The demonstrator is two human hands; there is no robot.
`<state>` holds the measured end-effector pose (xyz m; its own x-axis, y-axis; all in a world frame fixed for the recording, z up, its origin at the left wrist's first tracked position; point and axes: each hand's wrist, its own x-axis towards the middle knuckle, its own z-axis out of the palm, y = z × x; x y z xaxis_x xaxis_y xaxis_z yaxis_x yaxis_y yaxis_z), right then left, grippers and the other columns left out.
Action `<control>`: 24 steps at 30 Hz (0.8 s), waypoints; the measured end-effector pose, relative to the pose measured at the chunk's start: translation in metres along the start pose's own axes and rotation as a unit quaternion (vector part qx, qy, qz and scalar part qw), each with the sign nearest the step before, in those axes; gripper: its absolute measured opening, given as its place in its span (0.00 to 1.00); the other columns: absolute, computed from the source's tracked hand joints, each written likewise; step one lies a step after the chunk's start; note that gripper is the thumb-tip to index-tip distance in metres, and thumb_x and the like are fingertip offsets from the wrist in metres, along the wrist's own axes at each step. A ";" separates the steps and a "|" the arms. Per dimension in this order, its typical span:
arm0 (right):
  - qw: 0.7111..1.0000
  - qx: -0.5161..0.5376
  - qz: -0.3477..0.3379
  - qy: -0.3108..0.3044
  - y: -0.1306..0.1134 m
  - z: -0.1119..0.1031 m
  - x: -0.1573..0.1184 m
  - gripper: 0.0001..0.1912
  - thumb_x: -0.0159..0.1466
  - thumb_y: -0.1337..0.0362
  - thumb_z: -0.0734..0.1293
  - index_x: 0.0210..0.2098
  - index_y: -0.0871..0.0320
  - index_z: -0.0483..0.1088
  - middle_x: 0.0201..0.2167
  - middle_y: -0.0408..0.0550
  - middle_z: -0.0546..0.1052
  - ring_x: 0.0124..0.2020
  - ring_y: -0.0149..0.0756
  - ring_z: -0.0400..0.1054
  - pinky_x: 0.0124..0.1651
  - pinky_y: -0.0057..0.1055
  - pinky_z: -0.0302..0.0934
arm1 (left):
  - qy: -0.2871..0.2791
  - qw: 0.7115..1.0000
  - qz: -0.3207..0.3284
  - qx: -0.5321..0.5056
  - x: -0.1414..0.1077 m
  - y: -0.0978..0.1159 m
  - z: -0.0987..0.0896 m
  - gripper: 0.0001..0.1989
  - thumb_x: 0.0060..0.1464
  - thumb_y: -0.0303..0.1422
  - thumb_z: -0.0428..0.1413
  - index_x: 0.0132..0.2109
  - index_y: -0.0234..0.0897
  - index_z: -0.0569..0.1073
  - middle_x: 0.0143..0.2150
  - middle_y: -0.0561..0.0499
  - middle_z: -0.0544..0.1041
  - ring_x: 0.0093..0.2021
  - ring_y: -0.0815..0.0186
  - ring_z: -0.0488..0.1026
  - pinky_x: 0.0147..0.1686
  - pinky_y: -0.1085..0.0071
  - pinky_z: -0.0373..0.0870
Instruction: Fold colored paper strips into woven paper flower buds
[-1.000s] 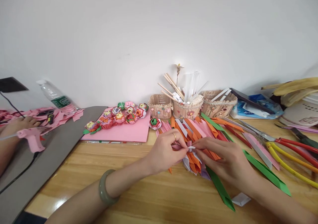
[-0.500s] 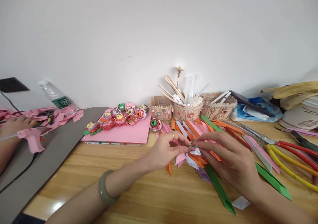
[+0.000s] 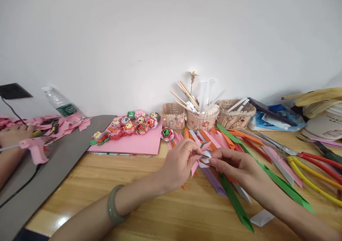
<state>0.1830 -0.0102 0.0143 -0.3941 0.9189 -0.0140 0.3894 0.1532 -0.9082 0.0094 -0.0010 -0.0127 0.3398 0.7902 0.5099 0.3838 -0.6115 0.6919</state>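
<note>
My left hand point(image 3: 181, 162), with a ring and a green bangle on its wrist, pinches a small folded paper piece point(image 3: 205, 147) of pink, green and white. Close beside it, my right hand point(image 3: 232, 162) closes thumb and fingers on the white side of the same piece. The fingers partly hide the piece, so its full shape cannot be made out. Under and around both hands lie folded paper strips point(image 3: 235, 201) in green, orange, pink, white and purple. Finished paper flowers point(image 3: 141, 128) sit on a pink sheet point(image 3: 144, 144) to the left.
Three decorated baskets point(image 3: 202, 122) with sticks and tubes stand against the wall. Scissors point(image 3: 291, 151) with red handles and a yellow-handled tool point(image 3: 310, 173) lie at right. At far left are a pink glue gun point(image 3: 36, 151), a bottle point(image 3: 62, 105) and another person's hand point(image 3: 17, 136).
Both hands have turned around the paper piece, and my left hand has tilted it so a pink point shows upward. My right fingers have folded in lower. The other person's hand has shifted left.
</note>
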 end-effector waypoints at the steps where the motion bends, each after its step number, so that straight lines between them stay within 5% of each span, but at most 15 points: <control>1: 1.000 0.007 0.005 0.000 -0.001 0.000 0.000 0.17 0.58 0.50 0.60 0.25 0.58 0.66 0.20 0.41 0.65 0.22 0.30 0.57 0.24 0.26 0.52 | 0.008 1.000 -0.002 -0.011 -0.001 -0.001 0.001 0.03 0.55 0.27 0.47 0.33 0.36 0.64 0.33 0.50 0.67 0.35 0.67 0.65 0.36 0.69 0.63; 24: 1.000 -0.024 -0.002 0.005 0.001 -0.006 0.001 0.15 0.58 0.54 0.61 0.22 0.58 0.66 0.18 0.40 0.63 0.19 0.28 0.55 0.20 0.25 0.49 | 0.053 0.988 -0.047 -0.140 -0.004 -0.004 0.006 0.06 0.57 0.33 0.46 0.34 0.37 0.63 0.33 0.50 0.65 0.36 0.67 0.64 0.38 0.69 0.62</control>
<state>0.1882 -0.0071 0.0156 -0.3875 0.9219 -0.0049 0.4274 0.1749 -0.8870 0.0121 -0.0019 -0.0206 0.2161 0.8514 0.4780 0.1508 -0.5128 0.8452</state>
